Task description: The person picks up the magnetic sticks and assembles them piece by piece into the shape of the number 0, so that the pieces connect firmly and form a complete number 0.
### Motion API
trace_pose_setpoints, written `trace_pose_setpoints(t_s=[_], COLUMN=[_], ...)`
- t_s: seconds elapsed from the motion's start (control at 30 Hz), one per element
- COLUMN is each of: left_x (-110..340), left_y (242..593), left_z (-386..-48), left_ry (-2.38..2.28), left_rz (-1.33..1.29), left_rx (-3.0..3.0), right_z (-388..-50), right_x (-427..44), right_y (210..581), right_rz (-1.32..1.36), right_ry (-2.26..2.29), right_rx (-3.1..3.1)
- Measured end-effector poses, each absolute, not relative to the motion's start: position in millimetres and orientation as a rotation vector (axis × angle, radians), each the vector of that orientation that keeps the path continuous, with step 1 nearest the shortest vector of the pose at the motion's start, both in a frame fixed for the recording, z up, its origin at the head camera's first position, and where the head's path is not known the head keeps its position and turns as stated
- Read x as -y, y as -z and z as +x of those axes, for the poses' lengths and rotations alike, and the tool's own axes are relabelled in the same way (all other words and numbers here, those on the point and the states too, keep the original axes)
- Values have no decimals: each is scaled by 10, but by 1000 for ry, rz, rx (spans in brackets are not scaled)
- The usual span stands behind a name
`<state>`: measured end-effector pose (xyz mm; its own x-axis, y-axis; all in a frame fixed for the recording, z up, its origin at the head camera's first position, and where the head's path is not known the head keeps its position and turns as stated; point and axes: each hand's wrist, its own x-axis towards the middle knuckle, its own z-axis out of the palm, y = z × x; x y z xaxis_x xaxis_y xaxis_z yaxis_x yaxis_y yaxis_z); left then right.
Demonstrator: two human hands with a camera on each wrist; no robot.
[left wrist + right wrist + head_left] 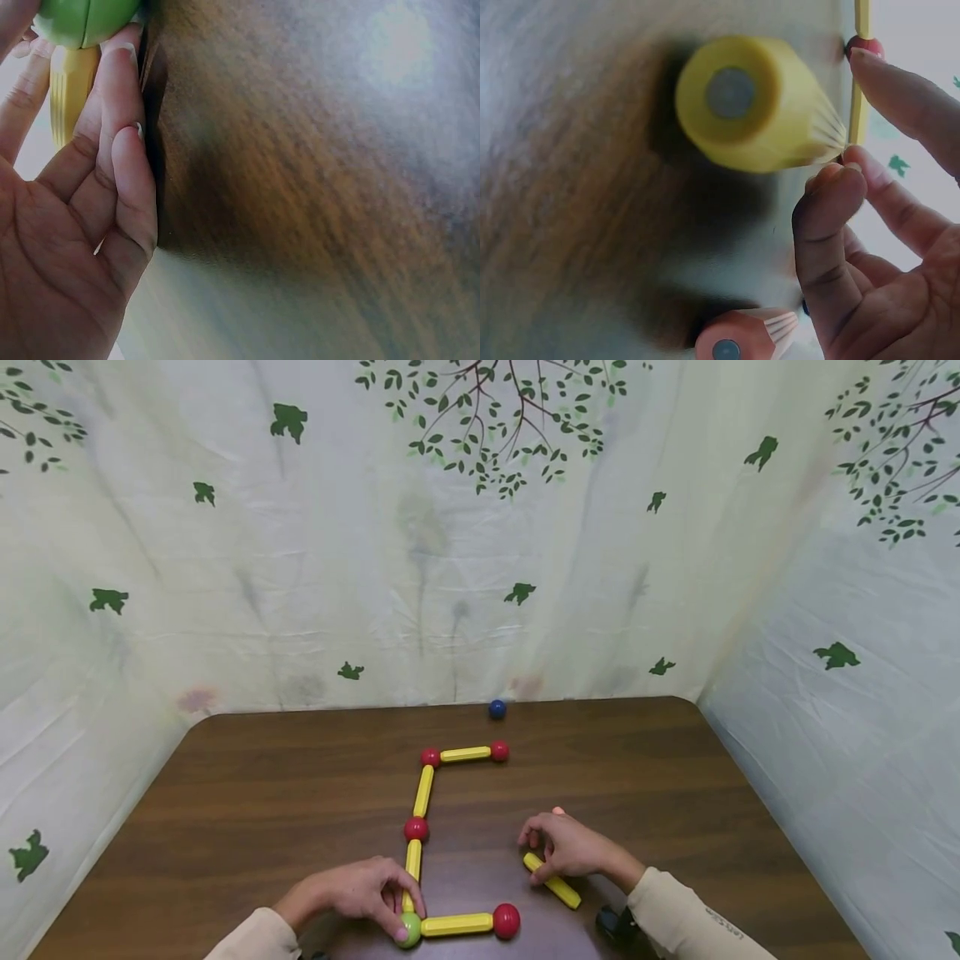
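Note:
My left hand (pixel 367 892) grips the green ball (pixel 409 930) at the figure's lower left corner, fingers beside the upright yellow stick (pixel 413 862). In the left wrist view, the fingers (pixel 124 82) lie by the green ball (pixel 86 19) and a yellow stick (pixel 71 94). Another yellow stick (pixel 457 925) runs from the green ball to a red ball (pixel 506 922). My right hand (pixel 573 847) pinches a loose, slanted yellow stick (pixel 562 892) near its far end; the right wrist view shows thumb and fingertips of that hand (pixel 892 247) at the narrow end of the stick (pixel 780 112).
Up the table (pixel 300 793), red balls (pixel 416 828) and yellow sticks (pixel 465 754) continue the figure. A blue ball (pixel 497 709) lies at the back edge. A salmon-coloured stick (pixel 739 337) is partly hidden by my right hand in the head view. A dark object (pixel 617 925) is by the right sleeve.

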<state>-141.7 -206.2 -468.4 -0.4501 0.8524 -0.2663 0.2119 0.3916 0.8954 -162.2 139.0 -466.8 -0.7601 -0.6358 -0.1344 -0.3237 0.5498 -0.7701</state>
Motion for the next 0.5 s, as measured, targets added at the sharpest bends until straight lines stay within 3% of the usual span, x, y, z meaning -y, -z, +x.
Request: trace_pose_setpoints(t_s=[0.5], left_x=[2069], left_y=[4672], left_z=[-1434], left_ry=[-1056], left_rz=[900], left_rx=[-1885], right_z=[-1596], right_x=[-1359], right_y=[4698], right_rz=[-731], right_ry=[882], right_rx=[-2506])
